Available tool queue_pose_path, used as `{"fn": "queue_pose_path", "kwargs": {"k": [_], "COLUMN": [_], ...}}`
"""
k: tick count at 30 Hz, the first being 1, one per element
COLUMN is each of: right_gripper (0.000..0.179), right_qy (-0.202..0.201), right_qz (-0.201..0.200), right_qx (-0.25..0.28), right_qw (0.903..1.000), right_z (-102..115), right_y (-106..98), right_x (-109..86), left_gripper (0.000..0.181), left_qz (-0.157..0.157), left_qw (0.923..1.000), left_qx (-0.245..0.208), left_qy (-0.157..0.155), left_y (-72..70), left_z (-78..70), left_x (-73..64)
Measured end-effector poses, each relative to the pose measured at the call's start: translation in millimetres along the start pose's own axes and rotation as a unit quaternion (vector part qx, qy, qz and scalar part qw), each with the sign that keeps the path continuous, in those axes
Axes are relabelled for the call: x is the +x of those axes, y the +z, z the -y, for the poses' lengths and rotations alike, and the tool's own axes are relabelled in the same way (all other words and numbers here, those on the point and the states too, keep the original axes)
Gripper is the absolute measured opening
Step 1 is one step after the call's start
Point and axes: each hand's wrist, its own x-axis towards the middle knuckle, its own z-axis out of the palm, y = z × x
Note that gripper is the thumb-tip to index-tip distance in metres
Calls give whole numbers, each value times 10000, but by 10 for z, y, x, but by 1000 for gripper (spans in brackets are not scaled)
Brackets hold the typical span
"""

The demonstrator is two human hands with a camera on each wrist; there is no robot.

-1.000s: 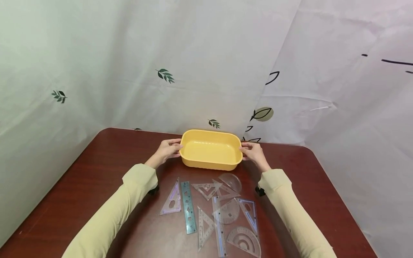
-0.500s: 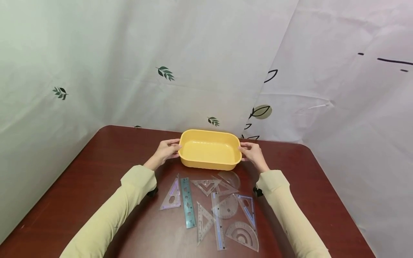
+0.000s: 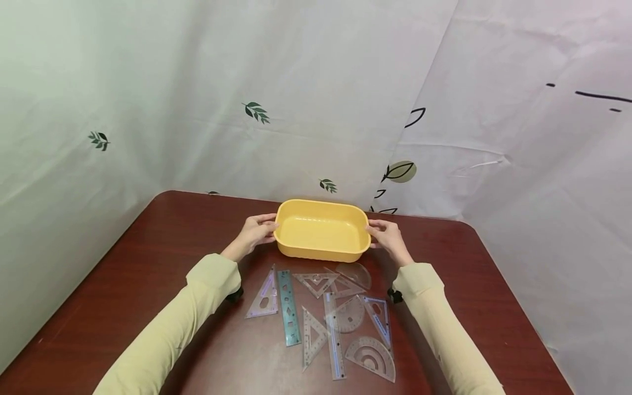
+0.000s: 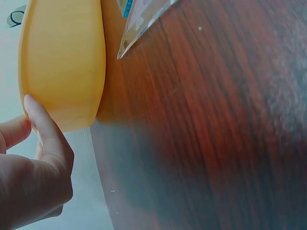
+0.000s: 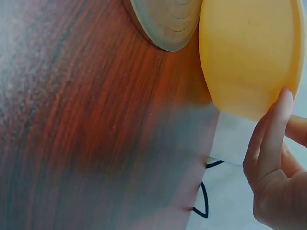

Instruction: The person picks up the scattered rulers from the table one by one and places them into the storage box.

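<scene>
A yellow rectangular plastic basin (image 3: 321, 255) with rounded corners stands near the table's far edge, and nothing lies inside it. My left hand (image 3: 254, 233) pinches its left end, thumb at the rim and fingers along the outer wall. At the opposite end my right hand (image 3: 389, 237) grips the rim the same way. Both wrist views show the fingers against the basin's yellow side (image 4: 67, 62). In front of the basin lie a teal ruler (image 3: 289, 312), a purple-marked set square (image 3: 266, 299), a clear ruler with a blue stripe (image 3: 334, 340) and a clear protractor (image 3: 372, 356).
More clear drawing tools lie among these: a set square (image 3: 312, 337), a blue-marked set square (image 3: 379, 318) and another protractor (image 3: 355, 274), some overlapping. The dark red wooden table (image 3: 173, 247) meets a pale leaf-printed curtain (image 3: 306, 109) at the back.
Both hands keep their hold on the basin, which stays in place. The drawing tools appear slightly higher in the head view, as the camera has shifted a little.
</scene>
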Motion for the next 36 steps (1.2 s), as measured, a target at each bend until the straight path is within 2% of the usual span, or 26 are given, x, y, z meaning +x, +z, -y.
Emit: {"fn": "queue_pose_path", "kwargs": {"k": [15,23,29,36], "right_gripper": [42,42,43,42], "right_qy": [-45,53,-25,-162], "right_qz": [18,-7,100,135], "right_qx": [120,-36,-207,-316], "right_qw": [9999,10000,9997,9993], "right_z": [-42,-37,-49,-60], "right_y": [30,21,4,-81], "right_x": [47,27,6,-55], "left_gripper": [51,52,51,52], "left_qz": [12,32,-90,-133], "left_qw": [10000,10000,9999,9996], "left_qx": [-52,10,84,-91], "left_qy": [-63,-51,-113,-241], "left_y": [-39,-29,-16,-16], "left_z": [12,-5,-33,-45], "left_x": [1,-15,-20,-26]}}
